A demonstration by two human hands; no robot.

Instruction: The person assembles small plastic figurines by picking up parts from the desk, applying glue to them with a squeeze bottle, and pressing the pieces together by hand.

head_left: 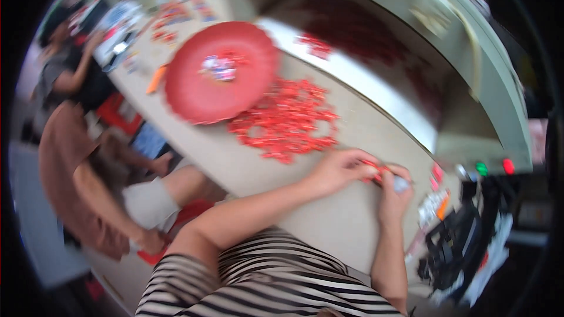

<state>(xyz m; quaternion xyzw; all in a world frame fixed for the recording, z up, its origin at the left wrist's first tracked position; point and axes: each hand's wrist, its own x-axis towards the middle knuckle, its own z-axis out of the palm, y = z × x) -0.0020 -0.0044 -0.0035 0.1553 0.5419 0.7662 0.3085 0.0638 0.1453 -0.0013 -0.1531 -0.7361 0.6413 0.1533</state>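
The left hand (342, 170) and the right hand (396, 191), with fingers closed, seem to pinch a small red piece (379, 171) near and right of the red pile (289, 118); I judge it light, perhaps stiff and slippery, best held by its edges.

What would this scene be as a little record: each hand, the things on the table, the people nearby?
Left hand: pinching a small red piece
Right hand: curled around a pale thing, kind unclear
Red pile: many small pieces, loose on the table
Red basin: beside the pile, pale and red bits inside
Nearby: person in brown, seated
Picture: blurred
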